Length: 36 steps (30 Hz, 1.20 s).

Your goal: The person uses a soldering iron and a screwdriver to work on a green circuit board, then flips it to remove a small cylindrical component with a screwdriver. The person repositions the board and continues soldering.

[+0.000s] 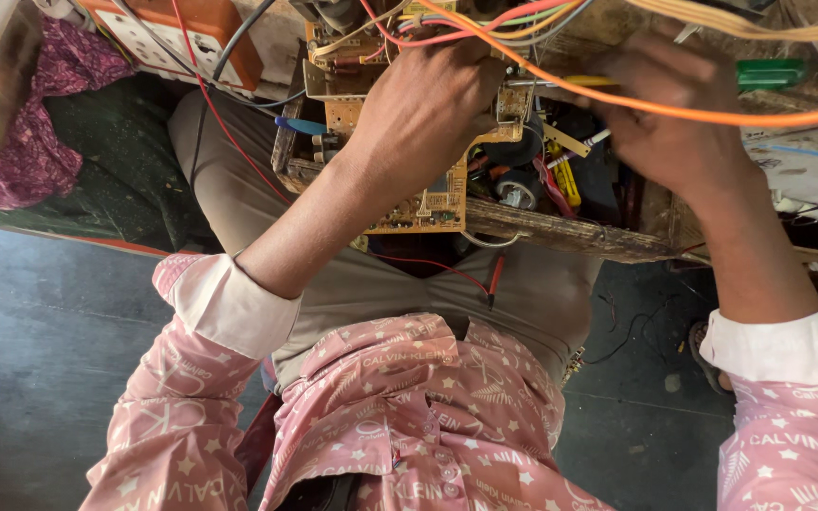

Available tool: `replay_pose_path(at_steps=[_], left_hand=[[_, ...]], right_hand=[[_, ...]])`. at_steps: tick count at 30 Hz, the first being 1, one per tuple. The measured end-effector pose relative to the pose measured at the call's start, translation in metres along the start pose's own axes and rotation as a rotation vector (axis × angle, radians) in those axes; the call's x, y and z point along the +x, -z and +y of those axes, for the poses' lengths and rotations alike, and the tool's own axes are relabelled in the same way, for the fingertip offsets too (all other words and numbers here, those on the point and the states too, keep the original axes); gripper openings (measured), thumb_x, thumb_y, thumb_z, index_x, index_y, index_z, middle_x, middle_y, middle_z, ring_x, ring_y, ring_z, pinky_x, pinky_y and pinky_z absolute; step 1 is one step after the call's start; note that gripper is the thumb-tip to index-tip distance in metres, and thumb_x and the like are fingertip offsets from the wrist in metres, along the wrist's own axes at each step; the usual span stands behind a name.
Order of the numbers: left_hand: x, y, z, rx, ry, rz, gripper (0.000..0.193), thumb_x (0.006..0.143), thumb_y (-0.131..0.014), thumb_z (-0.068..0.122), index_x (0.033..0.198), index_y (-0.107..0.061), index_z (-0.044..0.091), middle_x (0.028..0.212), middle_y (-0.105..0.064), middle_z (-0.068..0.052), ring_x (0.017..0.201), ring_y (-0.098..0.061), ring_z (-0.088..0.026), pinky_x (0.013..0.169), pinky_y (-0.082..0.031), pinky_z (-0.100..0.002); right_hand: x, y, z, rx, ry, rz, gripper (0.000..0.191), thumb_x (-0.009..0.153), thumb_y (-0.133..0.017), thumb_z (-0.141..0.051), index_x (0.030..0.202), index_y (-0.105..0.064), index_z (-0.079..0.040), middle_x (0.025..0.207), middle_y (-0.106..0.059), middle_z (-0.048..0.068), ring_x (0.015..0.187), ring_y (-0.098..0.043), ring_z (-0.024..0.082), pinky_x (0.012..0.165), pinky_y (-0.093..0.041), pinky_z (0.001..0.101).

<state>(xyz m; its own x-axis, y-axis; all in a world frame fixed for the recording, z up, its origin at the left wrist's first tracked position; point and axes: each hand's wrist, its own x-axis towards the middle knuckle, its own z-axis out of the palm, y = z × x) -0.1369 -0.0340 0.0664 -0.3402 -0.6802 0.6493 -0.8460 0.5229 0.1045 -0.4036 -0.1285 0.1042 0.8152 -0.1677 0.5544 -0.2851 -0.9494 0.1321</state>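
Sitting at a low wooden bench edge [560,230], the person wears a pink patterned shirt [409,416], cuffs rolled back, grey trousers under the bench. Landmark: the tan circuit board [428,203], tilted up at the bench's near edge.

Left hand [423,109] lies over the board's top, fingers curled around its far side, thumb side toward the camera; closed grip on the board, fingertips hidden. Right hand [669,128], right of the board, is closed around a screwdriver with a green handle [769,73]; shaft [546,82] runs left toward the board's upper edge, tip hidden behind the left hand. Cannot tell what the tip touches.

Just right of the board: black tape rolls [518,189], yellow clips. Below it a red probe lead [494,279] hangs. Orange wire [674,106] crosses over the right hand. Beyond the board, a tangle of red and yellow wires; far left of it, an orange-and-white socket box [177,33].

Judgement: steady the board firmly with the left, keep the driver in line with its target, and keep the orange wire clear of the shaft so it doesn't snag or slip.
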Motion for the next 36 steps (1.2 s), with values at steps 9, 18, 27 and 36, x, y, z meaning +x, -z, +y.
replay_pose_path(at_steps=[9,18,27,36], left_hand=[[0.002,0.005,0.0,-0.07,0.036,-0.045,0.045,0.082,-0.084,0.023,0.114,-0.064,-0.001,0.115,-0.063,-0.018,0.114,-0.058,-0.038,0.096,-0.045,-0.05],[0.015,-0.012,0.007,-0.111,0.157,0.073,0.029,0.085,-0.077,0.012,0.108,-0.065,0.0,0.096,-0.065,-0.019,0.086,-0.065,-0.039,0.073,-0.051,-0.051],[0.033,-0.026,0.024,-0.066,0.305,0.081,0.027,0.071,-0.077,0.01,0.096,-0.069,0.005,0.091,-0.065,-0.017,0.079,-0.067,-0.036,0.065,-0.054,-0.047],[0.027,-0.044,0.011,0.0,0.195,0.181,0.038,0.073,-0.074,0.005,0.109,-0.062,0.001,0.099,-0.064,-0.017,0.094,-0.065,-0.038,0.07,-0.049,-0.05]], right_hand=[[0.005,-0.006,-0.007,0.061,-0.064,0.052,0.012,0.09,-0.071,0.016,0.096,-0.071,0.005,0.094,-0.07,0.017,0.084,-0.068,0.031,0.073,-0.054,0.039],[-0.001,-0.011,-0.005,0.029,-0.038,0.068,0.02,0.086,-0.073,0.017,0.1,-0.065,0.006,0.102,-0.063,0.016,0.092,-0.064,0.036,0.078,-0.052,0.0439],[-0.019,-0.001,-0.009,-0.036,-0.11,0.077,0.022,0.086,-0.071,0.016,0.102,-0.064,0.004,0.105,-0.062,0.015,0.098,-0.063,0.036,0.083,-0.052,0.045],[-0.059,0.024,-0.021,0.193,-0.317,-0.425,0.034,0.083,-0.068,0.005,0.117,-0.073,-0.003,0.116,-0.071,0.014,0.102,-0.069,0.036,0.091,-0.056,0.0455]])
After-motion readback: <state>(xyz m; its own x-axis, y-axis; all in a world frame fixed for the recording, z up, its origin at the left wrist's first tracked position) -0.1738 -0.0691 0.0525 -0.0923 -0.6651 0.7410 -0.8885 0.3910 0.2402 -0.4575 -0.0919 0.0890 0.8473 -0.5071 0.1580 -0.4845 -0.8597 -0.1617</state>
